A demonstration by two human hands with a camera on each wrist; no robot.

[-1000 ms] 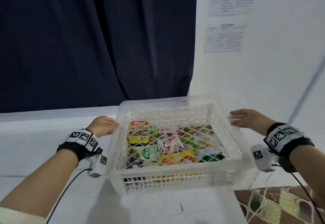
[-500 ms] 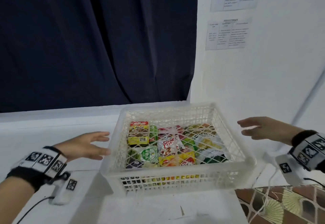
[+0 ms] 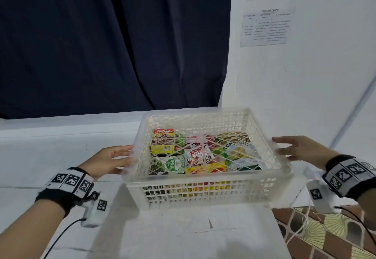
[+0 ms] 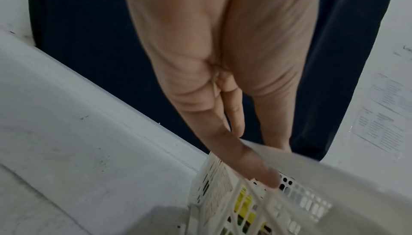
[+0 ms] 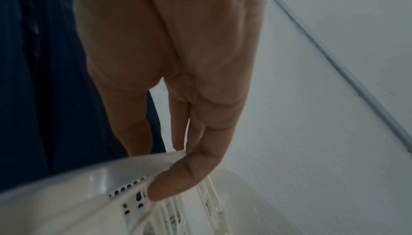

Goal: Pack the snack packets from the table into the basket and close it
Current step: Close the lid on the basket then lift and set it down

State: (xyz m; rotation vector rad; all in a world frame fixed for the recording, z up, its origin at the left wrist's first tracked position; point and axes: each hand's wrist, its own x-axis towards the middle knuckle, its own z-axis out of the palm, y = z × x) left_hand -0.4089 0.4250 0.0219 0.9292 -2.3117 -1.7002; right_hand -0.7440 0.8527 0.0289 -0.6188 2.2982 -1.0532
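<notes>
A white lattice basket (image 3: 203, 189) stands on the white table, with a see-through lattice lid (image 3: 205, 125) lying over its top. Several colourful snack packets (image 3: 195, 155) show through the lid. My left hand (image 3: 116, 158) is at the basket's left rim with straight fingers, thumb above the edge and fingers touching the wall below. My right hand (image 3: 293, 146) is at the right rim in the same way. In the left wrist view a finger of the left hand (image 4: 256, 164) lies against the basket wall (image 4: 223, 203). In the right wrist view the right hand (image 5: 178, 171) touches under the rim (image 5: 89, 182).
A dark curtain (image 3: 112, 41) hangs behind the table. A white wall (image 3: 305, 87) with paper sheets (image 3: 266, 26) stands close to the basket's right. The table (image 3: 183, 236) ends at the right, with patterned floor (image 3: 325, 234) below. Cables hang from both wrists.
A second ago both hands held the lid over the basket. They let it go and drew outward, and now both have come back in to touch the basket's side rims.
</notes>
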